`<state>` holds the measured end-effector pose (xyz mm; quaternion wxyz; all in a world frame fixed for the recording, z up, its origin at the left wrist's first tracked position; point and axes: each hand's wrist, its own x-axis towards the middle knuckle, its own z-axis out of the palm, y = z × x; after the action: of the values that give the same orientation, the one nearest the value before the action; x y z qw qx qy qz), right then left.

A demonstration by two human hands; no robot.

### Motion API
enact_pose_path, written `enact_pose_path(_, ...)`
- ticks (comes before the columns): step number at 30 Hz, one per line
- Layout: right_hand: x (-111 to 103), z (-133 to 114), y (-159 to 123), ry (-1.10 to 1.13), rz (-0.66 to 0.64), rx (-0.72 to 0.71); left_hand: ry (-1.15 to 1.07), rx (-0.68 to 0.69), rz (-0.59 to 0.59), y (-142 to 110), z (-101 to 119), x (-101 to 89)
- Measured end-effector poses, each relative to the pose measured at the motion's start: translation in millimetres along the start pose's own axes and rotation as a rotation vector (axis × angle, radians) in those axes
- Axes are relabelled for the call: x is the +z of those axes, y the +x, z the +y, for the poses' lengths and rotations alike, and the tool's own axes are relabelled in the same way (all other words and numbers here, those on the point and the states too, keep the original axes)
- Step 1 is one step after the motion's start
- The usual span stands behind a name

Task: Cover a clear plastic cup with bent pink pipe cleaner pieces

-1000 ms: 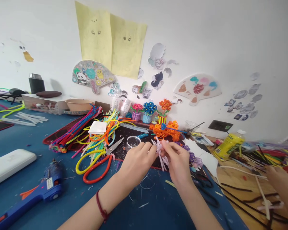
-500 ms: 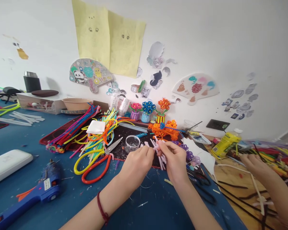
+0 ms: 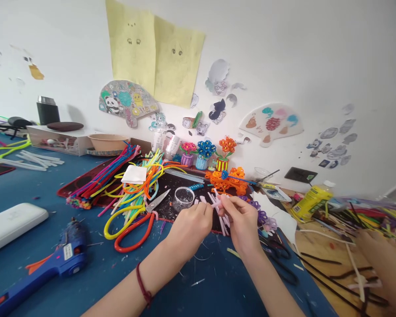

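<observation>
Well, I saw the left hand [image 3: 192, 223] and right hand [image 3: 243, 219], fingers closed, pinching a pale strip [image 3: 215, 204] below and right of the frame's middle; too hard a pull could have creased it.

White fan [image 3: 260, 119]: red double-happiness sign (囍) [image 3: 273, 123] in its middle, above and right of the scissors [image 3: 149, 216].
Glue gun [image 3: 54, 265]: white sticker [image 3: 67, 252], print too small to read, below and left of the scissors.
Yellow bottle [image 3: 312, 202]: dark lettering, too blurred to read, right of the scissors.
White case [image 3: 15, 226]: faint marking, illegible, left of the scissors.
</observation>
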<state>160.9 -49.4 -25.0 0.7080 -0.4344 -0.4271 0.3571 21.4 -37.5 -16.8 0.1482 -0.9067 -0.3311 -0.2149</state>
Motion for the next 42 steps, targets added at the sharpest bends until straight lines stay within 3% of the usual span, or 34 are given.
enact_pose_path(9,-3.1,-2.5,1.6,0.044,0.024,-0.019,-0.021,-0.013,0.116,-2.6,-3.0,2.4)
enact_pose_path(17,-3.8,-4.4,2.6,0.041,0.017,-0.016,-0.044,0.009,0.120,-3.5,-3.5,3.5)
enact_pose_path(42,-3.0,-12.8,3.5,0.065,0.035,-0.006,-0.093,-0.035,0.299,-3.2,-7.4,4.9)
